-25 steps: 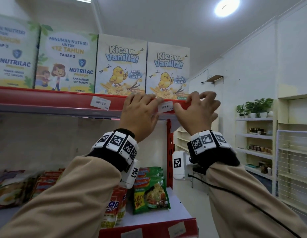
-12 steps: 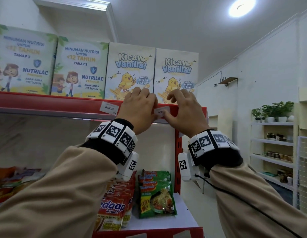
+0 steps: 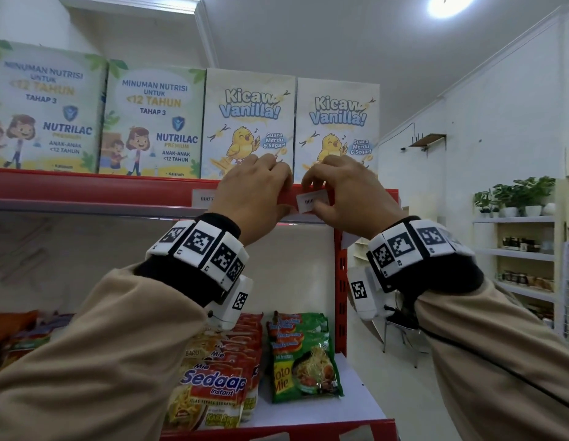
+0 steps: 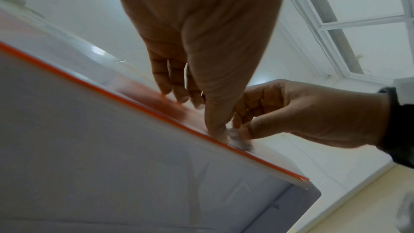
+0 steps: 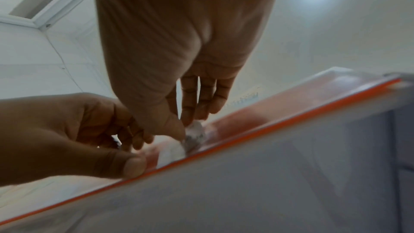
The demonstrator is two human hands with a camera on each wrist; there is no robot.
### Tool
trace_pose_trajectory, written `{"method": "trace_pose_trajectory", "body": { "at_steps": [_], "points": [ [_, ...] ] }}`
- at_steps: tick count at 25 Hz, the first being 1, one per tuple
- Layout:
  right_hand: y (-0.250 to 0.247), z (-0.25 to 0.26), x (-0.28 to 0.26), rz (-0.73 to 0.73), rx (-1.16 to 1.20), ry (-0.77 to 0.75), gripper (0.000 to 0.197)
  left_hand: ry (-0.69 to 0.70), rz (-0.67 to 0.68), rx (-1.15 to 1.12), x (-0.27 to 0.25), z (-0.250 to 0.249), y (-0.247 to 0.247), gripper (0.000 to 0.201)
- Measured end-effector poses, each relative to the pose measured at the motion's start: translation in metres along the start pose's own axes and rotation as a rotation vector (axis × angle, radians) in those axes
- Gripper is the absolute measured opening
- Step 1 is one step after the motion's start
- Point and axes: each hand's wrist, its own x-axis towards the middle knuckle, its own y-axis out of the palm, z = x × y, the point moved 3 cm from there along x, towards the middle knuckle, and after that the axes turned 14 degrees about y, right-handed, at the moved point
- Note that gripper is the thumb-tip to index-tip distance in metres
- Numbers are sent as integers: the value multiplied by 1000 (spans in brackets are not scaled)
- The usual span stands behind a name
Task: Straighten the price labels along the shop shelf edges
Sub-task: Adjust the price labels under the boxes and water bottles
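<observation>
A white price label [image 3: 311,201] sits on the red shelf edge [image 3: 101,189], roughly level. My right hand [image 3: 343,192] pinches its right part between thumb and forefinger, also seen in the right wrist view, where the label [image 5: 195,134] is blurred. My left hand [image 3: 257,192] grips the shelf edge just left of it, fingers over the top. Its thumb [image 4: 218,133] presses the lower lip at the label's [image 4: 238,139] left end. A second label [image 3: 204,198] further left is half hidden behind my left hand.
Kicaw Vanilla boxes [image 3: 249,122] and Nutrilac boxes [image 3: 152,122] stand right behind the edge. Noodle packets [image 3: 303,358] lie on the lower shelf [image 3: 356,405]. A red upright [image 3: 342,281] ends the unit; an aisle and wall shelves [image 3: 518,253] lie to the right.
My right hand's fingers came off the shelf top and closed on the label. Both hands drew closer around it. The label sits more level than a second ago.
</observation>
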Motion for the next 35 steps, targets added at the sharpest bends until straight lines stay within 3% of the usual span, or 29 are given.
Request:
{"method": "trace_pose_trajectory", "body": {
  "at_steps": [6, 10, 13, 15, 18, 21, 24, 27, 30, 35],
  "points": [
    [-3, 14, 16, 202, -90, 72, 13, -24, -70, -60, -4, 2, 0, 37],
    [-9, 11, 24, 286, 56, 169, 9, -74, -116, -153, -7, 5, 4, 37],
    [-15, 9, 22, 131, 368, 234, 7, -73, -160, -175, -7, 6, 4, 32],
    [-13, 8, 17, 24, 621, 304, 16, -72, -232, -203, -8, 5, 4, 30],
    [-2, 12, 8, -9, 884, 395, 23, -81, -316, -275, -10, 4, 6, 36],
    [7, 16, 4, 3, 984, 446, 19, -100, -325, -307, -8, 7, 8, 33],
    [12, 22, 3, 35, 949, 393, 21, -99, -325, -303, -8, 10, 10, 20],
    [0, 29, 5, -88, 591, 187, 18, -77, -320, -282, -10, 12, 11, 19],
    [-9, 29, 12, -86, 305, 72, 13, -49, -298, -271, -10, 12, 10, 19],
    [-13, 14, 18, -246, 465, 147, 7, -47, -285, -285, -13, 15, 9, 24]
  ]
}}
